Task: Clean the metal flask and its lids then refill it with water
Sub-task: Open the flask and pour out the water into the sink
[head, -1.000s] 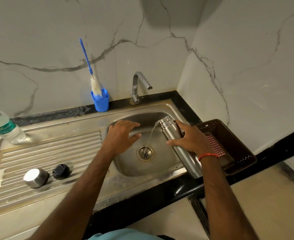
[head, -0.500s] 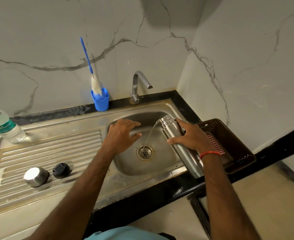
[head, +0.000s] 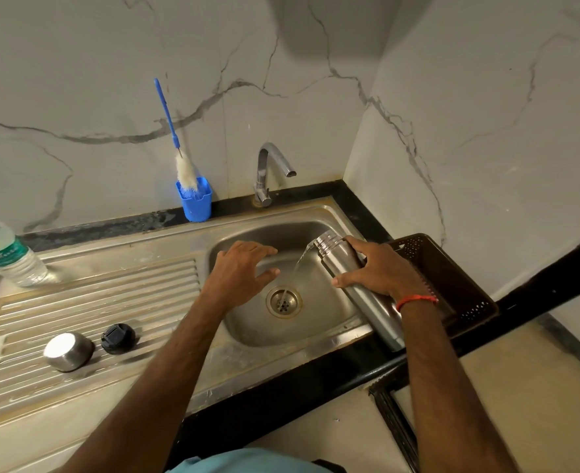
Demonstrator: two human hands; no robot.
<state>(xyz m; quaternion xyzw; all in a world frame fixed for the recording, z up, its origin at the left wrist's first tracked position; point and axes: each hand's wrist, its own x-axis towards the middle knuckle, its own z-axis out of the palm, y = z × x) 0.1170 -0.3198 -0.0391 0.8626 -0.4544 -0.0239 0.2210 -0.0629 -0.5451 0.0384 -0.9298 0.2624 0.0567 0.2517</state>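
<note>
The right hand (head: 380, 268) is clamped round the upper body of the metal flask (head: 338, 264), thumb on the near side and fingers over the top. It tips the flask's mouth leftward so that a thin stream of water (head: 298, 264) falls toward the drain (head: 284, 301) of the steel sink (head: 329, 312). The left hand (head: 240, 268) holds nothing, its fingers spread and relaxed over the basin's left side; whether it touches the steel I cannot tell. To empty the flask well, I judge the base should be raised until the stream stops, with the mouth over the drain so nothing splashes out. The steel cap (head: 68, 351) and black stopper (head: 118, 337) lie side by side on the drainboard (head: 94, 295). The bottle brush (head: 186, 169) stands in its blue holder (head: 194, 203) near the tap (head: 268, 172), handy for scrubbing.
</note>
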